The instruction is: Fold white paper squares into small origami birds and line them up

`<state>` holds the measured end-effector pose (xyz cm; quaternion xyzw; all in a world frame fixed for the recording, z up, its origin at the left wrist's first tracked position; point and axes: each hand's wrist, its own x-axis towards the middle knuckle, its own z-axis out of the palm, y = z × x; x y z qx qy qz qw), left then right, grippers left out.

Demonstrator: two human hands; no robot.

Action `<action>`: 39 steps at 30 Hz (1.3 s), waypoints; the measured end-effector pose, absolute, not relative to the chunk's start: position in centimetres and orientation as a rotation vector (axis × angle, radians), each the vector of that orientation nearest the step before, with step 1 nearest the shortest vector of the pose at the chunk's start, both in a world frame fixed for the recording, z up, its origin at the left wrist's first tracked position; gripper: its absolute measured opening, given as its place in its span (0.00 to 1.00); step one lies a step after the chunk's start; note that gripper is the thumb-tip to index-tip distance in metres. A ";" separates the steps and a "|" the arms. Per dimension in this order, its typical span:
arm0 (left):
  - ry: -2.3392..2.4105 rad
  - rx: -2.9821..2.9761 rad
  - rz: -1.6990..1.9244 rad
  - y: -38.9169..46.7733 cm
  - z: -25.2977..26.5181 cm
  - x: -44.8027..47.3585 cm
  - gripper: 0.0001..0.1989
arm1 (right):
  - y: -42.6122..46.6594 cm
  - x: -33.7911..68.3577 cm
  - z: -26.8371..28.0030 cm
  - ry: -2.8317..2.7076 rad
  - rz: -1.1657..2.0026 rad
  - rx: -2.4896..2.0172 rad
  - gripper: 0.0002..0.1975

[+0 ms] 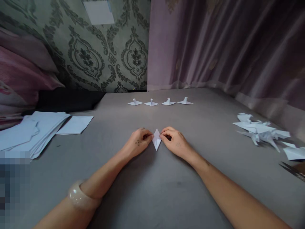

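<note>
A small white folded paper (156, 140), shaped like an upright diamond, is in the middle of the grey surface between my hands. My left hand (140, 141) pinches its left corner between thumb and fingers, with a pale bangle (82, 196) on that forearm. On the opposite side, my right hand (175, 141) has its thumb and fingertips closed on the right corner. A short crease line shows down the paper's lower half. The undersides of my fingertips are hidden.
Several folded paper birds (151, 102) stand in a row farther back. Paper sheets (47, 127) are stacked at left near a black cloth (69, 100). A heap of folded paper pieces (262, 128) lies right, with scissors (292, 170) at the right edge.
</note>
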<state>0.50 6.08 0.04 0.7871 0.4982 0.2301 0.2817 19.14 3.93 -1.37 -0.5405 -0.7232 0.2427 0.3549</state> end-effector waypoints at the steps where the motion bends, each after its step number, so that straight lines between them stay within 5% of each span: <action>1: 1.332 2.096 0.614 6.1 0.1 0.5 0.13 | 4.0 19.1 -1.4 -1.855 0.640 -1.408 0.09; 39: 1.440 2.013 0.536 6.5 0.0 0.8 0.11 | 5.2 19.1 -0.9 -1.747 0.844 -1.539 0.09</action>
